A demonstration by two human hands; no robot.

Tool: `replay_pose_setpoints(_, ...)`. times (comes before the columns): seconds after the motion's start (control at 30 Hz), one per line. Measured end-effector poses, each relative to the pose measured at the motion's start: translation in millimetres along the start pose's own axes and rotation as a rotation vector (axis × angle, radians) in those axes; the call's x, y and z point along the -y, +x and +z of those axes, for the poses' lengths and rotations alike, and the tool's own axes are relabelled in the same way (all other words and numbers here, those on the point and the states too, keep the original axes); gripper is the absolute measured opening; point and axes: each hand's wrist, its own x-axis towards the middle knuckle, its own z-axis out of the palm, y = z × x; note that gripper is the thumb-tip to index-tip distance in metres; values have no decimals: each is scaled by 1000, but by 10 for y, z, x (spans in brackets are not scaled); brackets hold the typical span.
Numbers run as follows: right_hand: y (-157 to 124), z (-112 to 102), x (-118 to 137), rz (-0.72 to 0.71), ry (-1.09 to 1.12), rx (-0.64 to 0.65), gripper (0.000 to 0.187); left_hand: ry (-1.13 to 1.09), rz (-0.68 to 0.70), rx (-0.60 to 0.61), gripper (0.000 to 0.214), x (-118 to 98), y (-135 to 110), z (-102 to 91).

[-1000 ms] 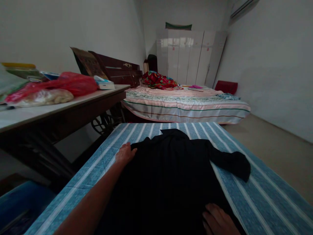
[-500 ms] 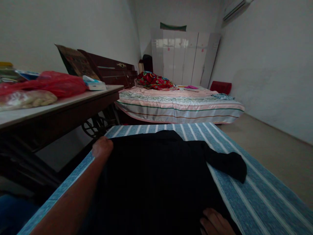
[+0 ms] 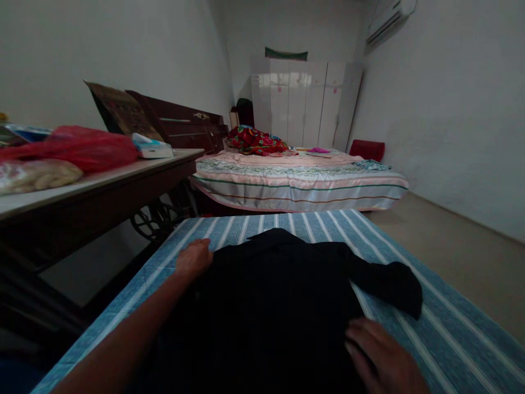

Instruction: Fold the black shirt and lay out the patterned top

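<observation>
A black short-sleeved shirt (image 3: pixel 279 306) with a collar lies spread on a blue-and-white striped sheet (image 3: pixel 430 323). Its right-hand sleeve sticks out to the side, while the left-hand sleeve cannot be made out. At the shirt's left shoulder edge, my left hand (image 3: pixel 194 258) is closed on the cloth. Low on the opposite edge, my right hand (image 3: pixel 385 355) has its fingers and thumb curled around the dark fabric. The shirt's lower part is very dark, so its folds do not show.
To the left stands a table (image 3: pixel 180 156) bearing a red plastic bag (image 3: pixel 94 149) and a tissue box (image 3: pixel 153 148); an iron wheel (image 3: pixel 150 221) is beneath it. Beyond the sheet is a bed (image 3: pixel 303 189) with a red floral quilt (image 3: pixel 258 141). White wardrobes (image 3: pixel 297 104) line the back.
My left hand has moved right and slightly down, drawing the shirt's left shoulder edge inward. My right hand has come up and further into view along the right edge.
</observation>
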Motion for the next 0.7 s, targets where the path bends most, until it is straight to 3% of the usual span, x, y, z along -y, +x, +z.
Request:
replay_pose_setpoints(0.07, 436, -45, -196, 150, -21, 49, 23, -5, 97, 3, 41, -213, 74, 28)
replay_pose_setpoints(0.13, 900, -11, -407, 274, -98, 193, 23, -18, 175, 21, 43, -411, 149, 88)
replay_pose_setpoints(0.17, 1116, 36, -515, 350, -154, 287, 24, -25, 201, 35, 45, -496, 188, 125)
replay_pose_setpoints(0.3, 1711, 336, -887, 474, -220, 363, 32, -41, 211, 102, 46, -706, 345, 267)
replay_pose_setpoints(0.4, 1866, 539, -1016, 506, -222, 457, 37, -39, 193, 157, 47, -748, 438, 326)
replay_pose_setpoints(0.5, 1879, 629, -997, 470, -204, 561, 29, -22, 202, 183, 41, -750, 487, 343)
replay_pose_setpoints(0.6, 1832, 604, -914, 418, -201, 634, 18, -15, 219, 181, 28, -734, 490, 338)
replay_pose_setpoints(0.7, 1783, 513, -864, 375, -214, 654, 19, -37, 243, 159, 26, -689, 459, 314)
